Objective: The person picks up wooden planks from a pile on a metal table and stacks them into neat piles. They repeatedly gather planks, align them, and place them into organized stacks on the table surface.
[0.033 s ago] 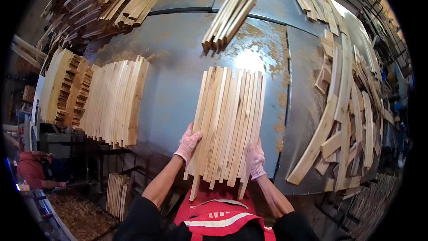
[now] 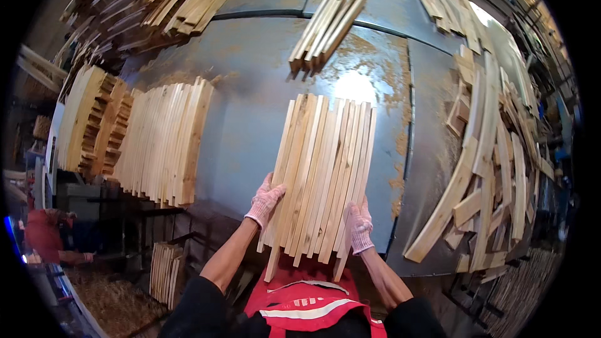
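Observation:
A row of narrow wooden strips [image 2: 320, 175] stands side by side on the grey metal table [image 2: 235, 119], their near ends uneven and sticking out past its front edge. My left hand [image 2: 267, 202], in a pale pink knit glove, grips the row's left side, thumb over the top. On the opposite side my right hand [image 2: 359, 225], gloved alike, clasps the outer strips, its fingers partly hidden against the wood. Between both hands the strips are squeezed together. A few near ends reach further toward my red apron [image 2: 307, 310] than the others.
A larger row of strips [image 2: 166, 141] stands at the left edge beside notched stacks [image 2: 94, 122]. A few loose strips [image 2: 327, 28] lie beyond my row. Curved offcuts [image 2: 479, 169] are heaped on the right. Sawdust [image 2: 369, 47] patches the table. Another person [image 2: 47, 238] is at far left.
The view has shifted very slightly, so the table and the stacks sit a little differently in it. My hands keep the same hold on the strips.

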`<state>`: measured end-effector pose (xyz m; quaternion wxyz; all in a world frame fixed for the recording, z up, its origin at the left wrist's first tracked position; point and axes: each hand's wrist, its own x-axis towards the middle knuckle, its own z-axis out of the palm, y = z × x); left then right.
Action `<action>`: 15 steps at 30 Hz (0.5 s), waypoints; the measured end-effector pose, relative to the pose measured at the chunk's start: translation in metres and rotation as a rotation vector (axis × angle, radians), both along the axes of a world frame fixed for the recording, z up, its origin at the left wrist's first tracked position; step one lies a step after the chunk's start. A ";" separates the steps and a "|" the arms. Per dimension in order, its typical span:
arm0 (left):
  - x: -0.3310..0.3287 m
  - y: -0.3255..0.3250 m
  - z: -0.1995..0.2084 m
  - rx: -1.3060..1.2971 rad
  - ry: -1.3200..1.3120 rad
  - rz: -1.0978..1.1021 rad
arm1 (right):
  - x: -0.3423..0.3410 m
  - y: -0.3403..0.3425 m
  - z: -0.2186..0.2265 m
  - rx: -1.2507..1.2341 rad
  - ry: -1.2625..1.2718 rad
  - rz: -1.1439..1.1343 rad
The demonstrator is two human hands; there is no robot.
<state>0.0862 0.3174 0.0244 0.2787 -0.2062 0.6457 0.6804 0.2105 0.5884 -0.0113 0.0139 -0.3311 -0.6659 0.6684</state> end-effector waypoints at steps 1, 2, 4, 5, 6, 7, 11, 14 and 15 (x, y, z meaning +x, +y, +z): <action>-0.005 -0.004 0.011 -0.043 -0.013 0.006 | 0.003 -0.007 -0.006 -0.056 0.050 -0.032; -0.020 -0.009 0.027 -0.088 -0.021 0.027 | -0.013 -0.027 0.019 -0.199 0.062 -0.074; -0.044 -0.047 0.015 -0.163 -0.051 0.075 | -0.032 -0.056 0.010 -0.258 0.036 -0.010; -0.055 -0.076 -0.002 -0.232 0.019 0.065 | -0.043 -0.072 0.006 -0.289 0.026 0.020; -0.065 -0.103 -0.017 -0.298 0.085 0.051 | -0.056 -0.086 0.008 -0.303 0.000 0.088; -0.075 -0.127 -0.023 -0.359 0.147 0.025 | -0.070 -0.103 0.008 -0.297 0.026 0.174; -0.114 -0.204 -0.002 -0.708 0.300 0.085 | -0.121 -0.165 0.002 -0.152 0.063 0.483; -0.104 -0.201 0.024 -0.898 0.544 0.178 | -0.146 -0.188 0.021 -0.053 0.118 0.756; -0.091 -0.194 0.037 -0.896 0.615 0.209 | -0.152 -0.186 0.037 -0.131 0.082 0.834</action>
